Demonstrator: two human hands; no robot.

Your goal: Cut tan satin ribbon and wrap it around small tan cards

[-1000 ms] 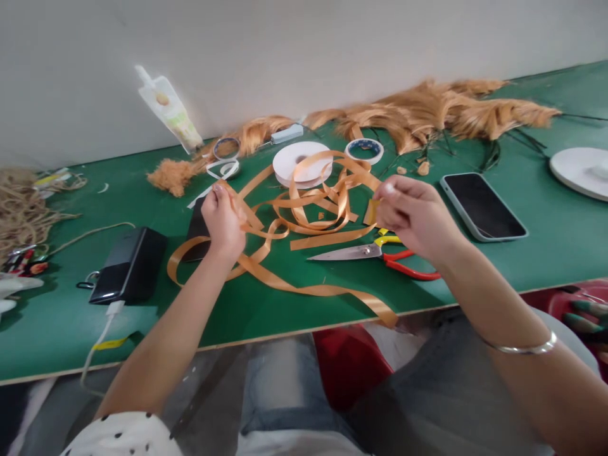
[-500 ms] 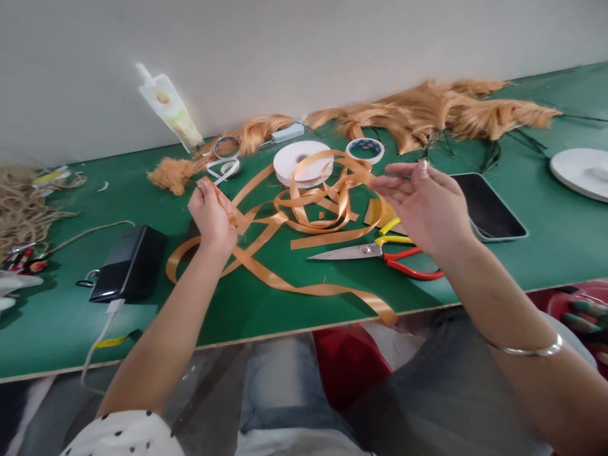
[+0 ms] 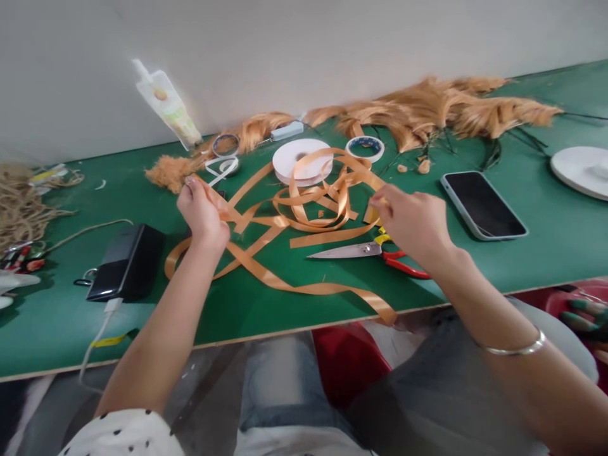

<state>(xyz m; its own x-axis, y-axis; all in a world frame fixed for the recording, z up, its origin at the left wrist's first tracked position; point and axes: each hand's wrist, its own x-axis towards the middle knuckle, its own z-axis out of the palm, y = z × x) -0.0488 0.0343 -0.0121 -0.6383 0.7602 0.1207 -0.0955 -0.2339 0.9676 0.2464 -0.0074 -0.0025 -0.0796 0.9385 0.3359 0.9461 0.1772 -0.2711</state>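
Observation:
Long orange satin ribbon lies in loops and loose strands across the middle of the green table, one tail reaching the front edge. At the left of the tangle, my left hand is closed on the ribbon, pinching a folded part. My right hand has its fingers closed at the tangle's right side, where a strand runs into them. Scissors with red and yellow handles lie just below that hand, which partly covers the handles. A white spool sits behind the loops.
Orange fibre bunches line the wall. A tape roll and a phone lie to the right, near a white disc. Leftward are a black power bank with a cable, tan cord and a leaning pouch.
My right hand has moved left and down from beside the phone, and its spread fingers have closed at the ribbon. The phone is now uncovered. My left hand has shifted slightly left.

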